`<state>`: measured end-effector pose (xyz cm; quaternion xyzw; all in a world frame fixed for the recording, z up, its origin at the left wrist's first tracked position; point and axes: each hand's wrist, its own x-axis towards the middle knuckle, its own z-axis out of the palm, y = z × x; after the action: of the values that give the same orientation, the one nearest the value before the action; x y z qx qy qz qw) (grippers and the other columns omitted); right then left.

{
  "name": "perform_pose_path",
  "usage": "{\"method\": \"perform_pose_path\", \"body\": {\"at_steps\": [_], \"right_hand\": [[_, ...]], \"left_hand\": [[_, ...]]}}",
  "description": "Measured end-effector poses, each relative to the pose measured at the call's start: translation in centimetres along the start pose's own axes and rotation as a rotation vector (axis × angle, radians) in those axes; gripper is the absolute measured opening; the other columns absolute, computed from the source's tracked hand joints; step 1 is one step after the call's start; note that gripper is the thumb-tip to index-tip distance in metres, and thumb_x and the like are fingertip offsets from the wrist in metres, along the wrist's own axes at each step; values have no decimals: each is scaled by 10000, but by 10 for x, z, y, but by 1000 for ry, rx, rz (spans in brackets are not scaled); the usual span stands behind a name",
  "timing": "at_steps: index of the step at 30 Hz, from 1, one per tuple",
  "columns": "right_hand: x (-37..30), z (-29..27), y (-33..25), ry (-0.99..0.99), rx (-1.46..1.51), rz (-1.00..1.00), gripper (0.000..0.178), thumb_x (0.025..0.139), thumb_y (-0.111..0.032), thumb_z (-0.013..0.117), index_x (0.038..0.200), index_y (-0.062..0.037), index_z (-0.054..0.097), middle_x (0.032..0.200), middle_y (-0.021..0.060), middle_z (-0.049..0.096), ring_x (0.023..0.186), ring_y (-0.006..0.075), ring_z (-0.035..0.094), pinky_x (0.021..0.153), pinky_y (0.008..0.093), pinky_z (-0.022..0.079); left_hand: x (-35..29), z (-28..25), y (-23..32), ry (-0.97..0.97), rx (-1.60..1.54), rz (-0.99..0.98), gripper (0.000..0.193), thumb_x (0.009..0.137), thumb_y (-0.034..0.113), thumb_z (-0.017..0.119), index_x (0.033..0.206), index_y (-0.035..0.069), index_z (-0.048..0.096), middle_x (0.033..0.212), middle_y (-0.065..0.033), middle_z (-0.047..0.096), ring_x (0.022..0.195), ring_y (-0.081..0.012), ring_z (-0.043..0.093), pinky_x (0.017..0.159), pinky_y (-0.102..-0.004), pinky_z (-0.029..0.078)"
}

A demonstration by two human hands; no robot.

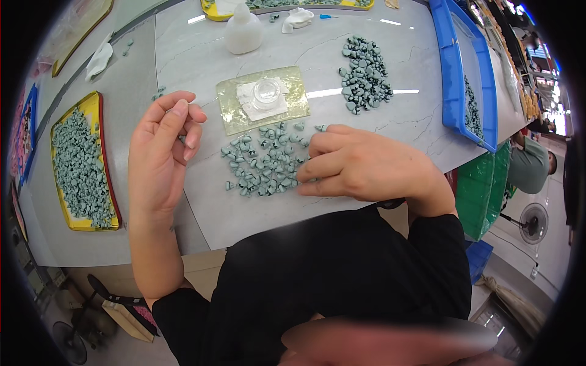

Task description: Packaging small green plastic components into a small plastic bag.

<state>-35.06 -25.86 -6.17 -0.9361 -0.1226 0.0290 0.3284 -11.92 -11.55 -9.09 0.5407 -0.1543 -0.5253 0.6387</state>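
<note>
Several small grey-green pieces with dark undersides lie in a loose pile (265, 161) on the table in front of me. My right hand (360, 161) comes over the pile's right edge, palm down, with bent fingers. Its thumb and index tips are close together among the pieces, and what they pinch is hidden. One loose piece (320, 128) lies at its far fingertip. To the left of the pile, my left hand (168, 131) is raised with curled fingers and the thumb against the index finger. A small grey-green piece (182, 139) shows between its fingers.
Beyond the pile, a clear round dish (267, 93) stands on white tissue over a yellowish board (232, 116). Farther back is a white bottle (243, 30). A second pile (365, 73) lies right. A yellow tray (102, 131) stands left, a blue bin (450, 67) right.
</note>
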Motion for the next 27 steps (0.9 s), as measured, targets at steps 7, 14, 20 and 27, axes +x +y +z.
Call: {"method": "perform_pose_path", "body": {"at_steps": [7, 14, 20, 27], "right_hand": [[5, -6, -1, -33, -2, 19, 251, 712, -101, 614, 953, -77, 680, 998, -18, 604, 838, 181, 505, 748, 292, 425], [19, 8, -4, 71, -71, 13, 227, 705, -96, 617, 921, -69, 683, 993, -15, 610, 835, 186, 507, 742, 296, 429], [18, -3, 3, 107, -21, 61, 227, 706, -79, 607, 920, -59, 682, 1040, -6, 611, 840, 196, 511, 735, 309, 443], [24, 9, 6, 168, -149, 90, 273, 674, -34, 578, 925, -65, 681, 1027, -5, 617, 848, 208, 516, 740, 312, 458]], "left_hand": [[-1, -8, 4, -11, 12, -7, 214, 940, 141, 493, 1087, -12, 524, 870, -39, 560, 631, -60, 430, 527, -177, 339], [-2, -13, 7, 6, 11, -15, 208, 939, 143, 497, 1076, -11, 530, 860, -37, 566, 627, -60, 431, 528, -178, 341], [-3, -17, 8, 18, 7, 0, 220, 918, 140, 518, 1066, -23, 528, 851, -65, 595, 624, -61, 446, 530, -182, 348], [-3, -16, 7, 7, 3, -9, 207, 930, 136, 503, 1067, -16, 532, 854, -49, 580, 625, -62, 438, 529, -180, 343]]}}
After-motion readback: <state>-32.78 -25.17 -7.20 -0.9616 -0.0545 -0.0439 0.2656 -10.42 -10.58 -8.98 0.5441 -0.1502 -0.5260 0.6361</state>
